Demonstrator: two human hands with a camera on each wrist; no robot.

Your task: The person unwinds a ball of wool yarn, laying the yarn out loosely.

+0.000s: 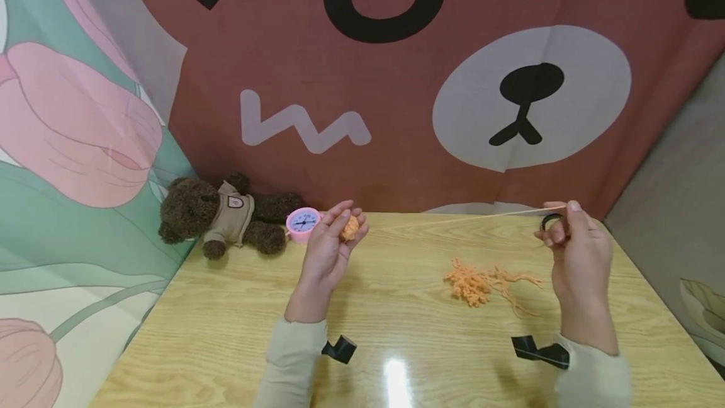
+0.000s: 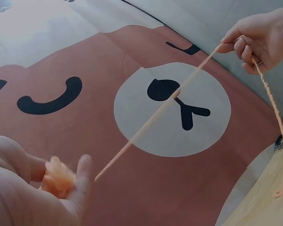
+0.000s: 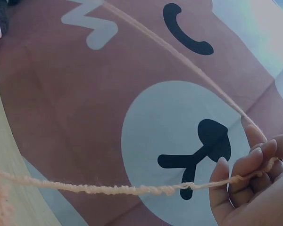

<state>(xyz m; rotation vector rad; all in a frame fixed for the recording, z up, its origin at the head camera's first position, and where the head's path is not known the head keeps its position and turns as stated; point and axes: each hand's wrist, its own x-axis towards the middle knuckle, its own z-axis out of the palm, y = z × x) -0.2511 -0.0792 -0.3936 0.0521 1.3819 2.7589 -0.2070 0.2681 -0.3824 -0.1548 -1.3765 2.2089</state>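
A small ball of orange yarn [image 1: 350, 228] is held in the fingers of my left hand [image 1: 325, 254], raised over the left middle of the table. From it a thin yarn strand [image 1: 510, 213] runs taut to my right hand [image 1: 583, 260], which pinches it between thumb and forefinger. The right hand's other fingers are curled, and a twisted, kinked length of yarn [image 3: 132, 189] passes out of them. That length leads down to a loose tangled heap of orange yarn [image 1: 470, 283] on the table, between the two hands and nearer the right one.
On the wooden table [image 1: 419, 320], a brown teddy bear [image 1: 232, 213] lies at the back left beside a pink alarm clock [image 1: 303, 224]. Behind the right fingers a black curved object [image 1: 548, 220] partly shows. A printed bear curtain [image 1: 396, 93] hangs behind the table.
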